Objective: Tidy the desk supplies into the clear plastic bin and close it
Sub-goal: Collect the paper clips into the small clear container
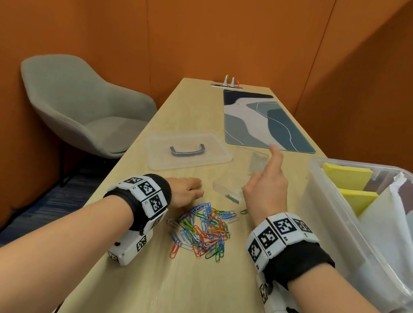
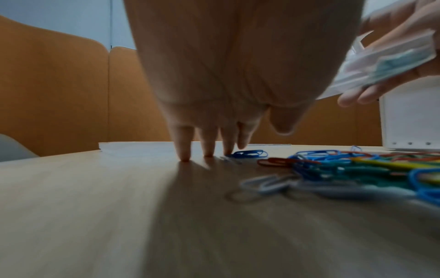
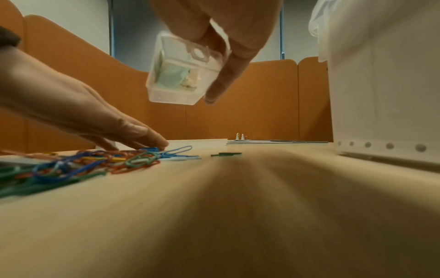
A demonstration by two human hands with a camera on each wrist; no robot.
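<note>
A heap of coloured paper clips (image 1: 203, 229) lies on the wooden desk (image 1: 180, 298) between my wrists. My left hand (image 1: 194, 189) reaches down at the heap's far left edge. Its straight fingertips (image 2: 185, 157) touch the desk beside a blue clip (image 2: 247, 153), and they hold nothing. My right hand (image 1: 268, 181) is raised just above the desk and grips a small clear plastic box (image 3: 183, 69) between fingers and thumb, with the index finger sticking out. The big clear bin (image 1: 325, 207) stands open at the right. Its lid (image 1: 187, 151), with a dark handle, lies flat beyond the clips.
Yellow pads (image 1: 349, 173) and white packets fill the bin. A lone green clip (image 3: 226, 154) lies right of the heap. A patterned desk mat (image 1: 266, 122) covers the far right of the desk. A grey chair (image 1: 79, 106) stands at the left, with orange partition walls all around.
</note>
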